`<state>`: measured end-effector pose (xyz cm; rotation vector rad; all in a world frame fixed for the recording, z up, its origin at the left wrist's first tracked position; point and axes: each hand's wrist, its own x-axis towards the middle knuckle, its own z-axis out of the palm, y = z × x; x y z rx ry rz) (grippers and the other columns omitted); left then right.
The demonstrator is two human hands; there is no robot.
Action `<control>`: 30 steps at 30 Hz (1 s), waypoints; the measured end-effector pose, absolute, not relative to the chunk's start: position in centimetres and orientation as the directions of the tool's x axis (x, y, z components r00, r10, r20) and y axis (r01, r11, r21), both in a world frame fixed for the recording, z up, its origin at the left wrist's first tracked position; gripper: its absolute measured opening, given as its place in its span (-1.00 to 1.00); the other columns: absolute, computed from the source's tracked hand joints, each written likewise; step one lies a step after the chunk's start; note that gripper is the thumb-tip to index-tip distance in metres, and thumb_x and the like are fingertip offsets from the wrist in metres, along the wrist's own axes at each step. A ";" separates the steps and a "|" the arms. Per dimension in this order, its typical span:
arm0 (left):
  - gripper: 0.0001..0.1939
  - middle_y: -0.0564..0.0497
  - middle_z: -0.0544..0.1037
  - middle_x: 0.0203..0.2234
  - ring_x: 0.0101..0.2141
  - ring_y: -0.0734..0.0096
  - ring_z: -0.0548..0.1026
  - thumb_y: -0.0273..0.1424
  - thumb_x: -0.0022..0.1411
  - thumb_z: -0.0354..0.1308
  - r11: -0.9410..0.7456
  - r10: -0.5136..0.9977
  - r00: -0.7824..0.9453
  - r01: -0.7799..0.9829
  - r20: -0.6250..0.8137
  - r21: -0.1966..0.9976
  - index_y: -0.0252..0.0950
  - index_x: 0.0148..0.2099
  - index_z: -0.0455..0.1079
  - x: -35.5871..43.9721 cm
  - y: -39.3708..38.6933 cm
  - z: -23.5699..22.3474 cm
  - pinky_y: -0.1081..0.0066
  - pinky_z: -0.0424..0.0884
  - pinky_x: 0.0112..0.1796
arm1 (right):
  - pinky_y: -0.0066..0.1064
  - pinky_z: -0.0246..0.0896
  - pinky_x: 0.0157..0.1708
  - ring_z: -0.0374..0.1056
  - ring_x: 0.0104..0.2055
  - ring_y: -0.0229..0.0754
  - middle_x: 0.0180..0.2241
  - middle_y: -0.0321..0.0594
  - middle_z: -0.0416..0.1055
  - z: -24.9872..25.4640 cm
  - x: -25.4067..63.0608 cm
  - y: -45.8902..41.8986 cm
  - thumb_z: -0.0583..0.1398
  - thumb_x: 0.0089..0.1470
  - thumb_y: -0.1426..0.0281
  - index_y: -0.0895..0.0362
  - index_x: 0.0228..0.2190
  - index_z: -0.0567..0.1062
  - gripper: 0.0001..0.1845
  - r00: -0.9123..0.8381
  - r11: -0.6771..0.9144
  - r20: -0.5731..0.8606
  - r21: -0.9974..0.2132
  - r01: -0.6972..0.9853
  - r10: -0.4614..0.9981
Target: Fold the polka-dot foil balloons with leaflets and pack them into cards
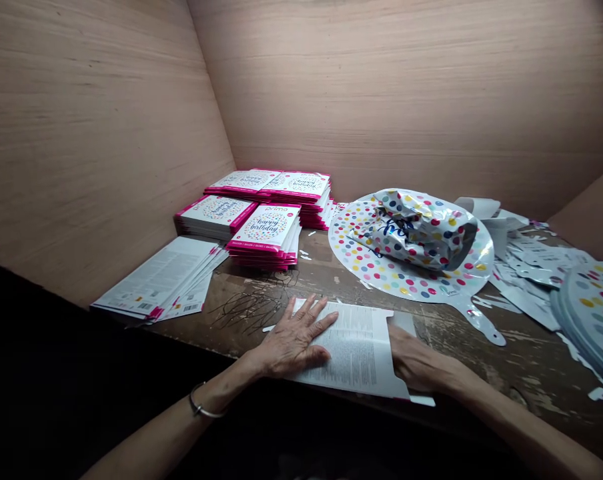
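Note:
A white printed paper envelope (354, 350) lies at the table's front edge, its text side up and its right end open. My left hand (299, 340) rests flat on its left part with the fingers spread. My right hand (411, 360) reaches into the open right end, so its fingers are hidden inside. Behind the envelope, to the right, a crumpled dotted foil balloon (416, 230) lies on top of flat round dotted foil balloons (346, 250). What my right hand touches inside the envelope does not show.
Stacks of pink-edged "happy birthday" envelopes (266, 227) stand at the back left. Fanned envelopes (161, 273) lie text side up nearer the left wall. Paper scraps (526, 267) and a pile of dotted foil balloons (596, 307) are on the right. Wooden panels (406, 87) enclose the table.

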<state>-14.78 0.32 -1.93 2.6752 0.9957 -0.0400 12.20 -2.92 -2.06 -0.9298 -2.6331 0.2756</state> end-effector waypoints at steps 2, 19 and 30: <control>-0.23 -0.18 -0.14 0.26 0.24 -0.06 -0.23 0.14 0.17 -0.26 -0.728 0.637 0.759 0.649 -0.133 0.220 -0.15 0.30 -0.11 -14.6 0.4 -1.8 -0.18 -0.31 0.10 | -0.21 0.17 0.04 0.27 0.00 -0.12 -0.05 -0.09 0.37 -1.6 13.9 -3.9 0.01 0.11 0.49 0.12 -0.06 0.39 -0.64 -0.737 0.773 0.244 -0.292 0.564 0.630; 0.07 -0.39 -0.11 0.23 0.24 -0.08 -0.29 0.26 0.00 -0.29 -0.898 0.415 0.908 0.400 0.051 0.185 -0.55 0.27 -0.13 -6.1 -3.8 -3.1 -0.10 -0.40 0.13 | -0.26 0.23 -0.16 0.26 -0.15 -0.10 -0.22 -0.08 0.38 -3.1 15.0 -8.5 0.01 0.20 0.48 0.19 -0.26 0.45 -0.78 -0.532 0.622 0.347 -0.249 0.742 0.773; 0.11 -0.41 -0.05 0.21 0.23 -0.11 -0.29 0.28 -0.05 -0.22 -0.909 0.388 0.919 0.367 0.077 0.196 -0.55 0.26 -0.11 -6.2 -3.5 -3.0 -0.15 -0.36 0.12 | -0.28 0.20 -0.38 0.22 -0.38 -0.10 -0.42 -0.10 0.33 -2.6 13.4 -8.2 0.10 0.01 0.59 0.24 -0.44 0.43 -0.89 -0.702 0.683 0.156 0.162 0.712 0.695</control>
